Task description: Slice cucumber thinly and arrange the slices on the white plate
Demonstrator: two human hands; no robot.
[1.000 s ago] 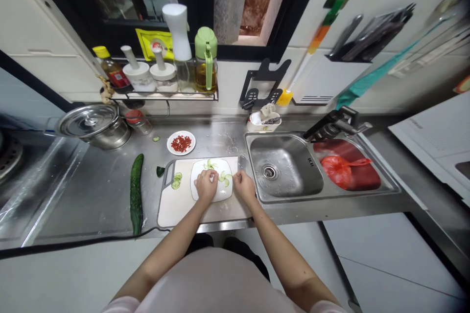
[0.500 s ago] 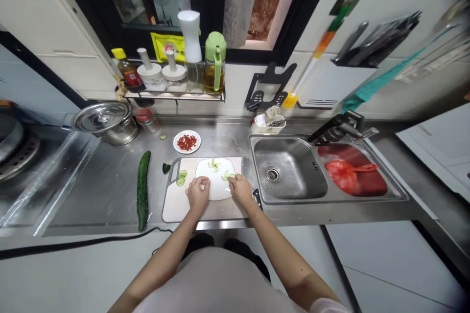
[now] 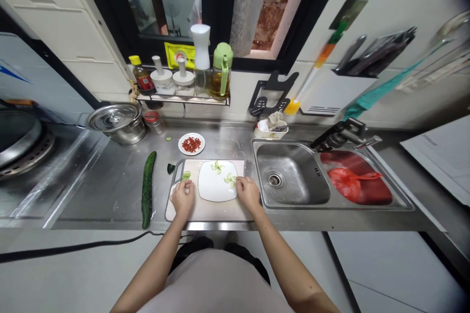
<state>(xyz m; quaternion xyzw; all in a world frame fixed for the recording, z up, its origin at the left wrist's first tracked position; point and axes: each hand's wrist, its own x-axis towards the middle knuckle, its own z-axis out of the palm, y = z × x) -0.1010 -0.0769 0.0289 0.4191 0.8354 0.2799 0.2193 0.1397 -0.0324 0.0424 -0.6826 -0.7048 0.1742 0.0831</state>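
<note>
The white plate lies on the cutting board and carries two fans of cucumber slices: the far fan near the plate's far edge, the right fan close to its right edge. The right hand is at the plate's right edge, just beside that fan, its fingers bunched together; whether a slice is pinched there is too small to tell. The left hand is left of the plate, beside the loose slices, thumb and forefinger curled toward each other; I cannot tell whether they meet or grip anything.

Thin slices probably cling, so peeling them off singly, with a light pinch at the rim, should avoid bending. Each is best laid with one tip toward its fan's centre, its spacing matched to the far fan. Small nudges from the plate's outer side would adjust the right fan, with both wrists clear of the other slices.
</note>
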